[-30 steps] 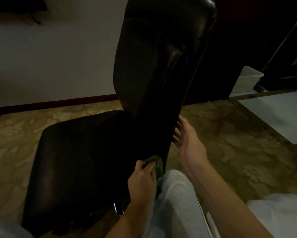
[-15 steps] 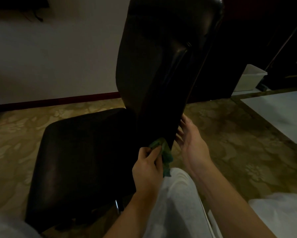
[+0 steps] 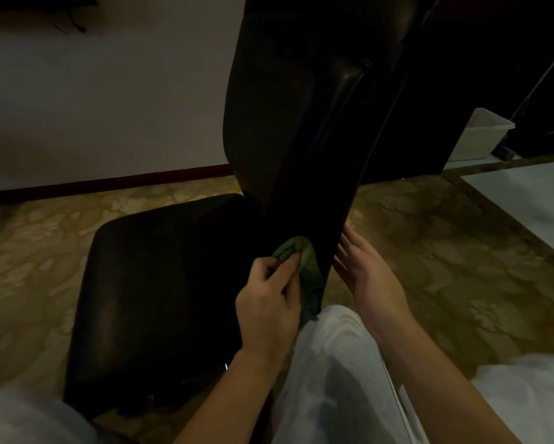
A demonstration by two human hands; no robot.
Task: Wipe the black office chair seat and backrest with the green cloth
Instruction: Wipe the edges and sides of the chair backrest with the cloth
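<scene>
While the left hand (image 3: 269,299) bunches the green cloth (image 3: 301,261) between thumb and curled fingers, it presses the wad against the lower part of the black backrest (image 3: 301,123), just above where that panel meets the seat (image 3: 160,283). A loose tail of cloth hangs down along the near edge of the backrest toward the person's knee (image 3: 326,347). To the right, the right hand (image 3: 368,274) is spread flat with fingers fairly wide, holding nothing; its fingertips touch the right edge of the backrest, apparently bracing it from behind.

Judging by the position, the lower backrest is being wiped, and the upper backrest and the broad seat on the left probably need passes too, though the dim light makes it impossible to tell what is already clean.

Several things could go wrong from here. With the cloth balled so tightly, only a small patch meets the surface, so strokes may leave strips unwiped. That dangling tail could catch in the gap between backrest and seat and drag the cloth out of the grip. If the bracing hand slips off the narrow edge, the backrest could swing or the chair could roll away under the wiping pressure. Poor lighting may also hide missed spots on black upholstery.
</scene>
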